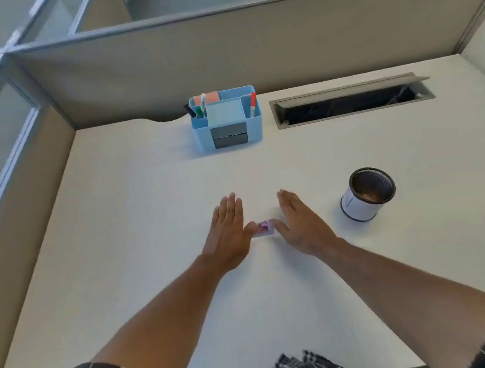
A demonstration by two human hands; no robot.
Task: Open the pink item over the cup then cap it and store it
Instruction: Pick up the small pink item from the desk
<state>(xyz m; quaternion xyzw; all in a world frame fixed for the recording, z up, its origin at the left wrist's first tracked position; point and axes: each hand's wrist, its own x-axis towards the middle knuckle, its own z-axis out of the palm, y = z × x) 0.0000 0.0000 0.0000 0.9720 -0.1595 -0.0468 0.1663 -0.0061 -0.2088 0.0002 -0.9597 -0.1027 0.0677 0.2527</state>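
Fingers (232,208) of the left hand (228,234) lie flat and straight, held close together, palm down on the desk (144,216); the right hand (301,223) mirrors it, its fingers likewise extended and gripping nothing. Between the two thumbs sits the small pink item (263,228), lying on the desk; both thumb tips seem to touch its ends, though it is too blurred to be sure. To the right, apart from the right hand, stands a white cup (365,195) with a dark mesh inside, upright and open at the top. At the far edge of the desk a blue organizer (225,119) holds markers and note pads. Beside it on the right lies an open cable slot (349,100). Plaid sleeves cover the upper arms.
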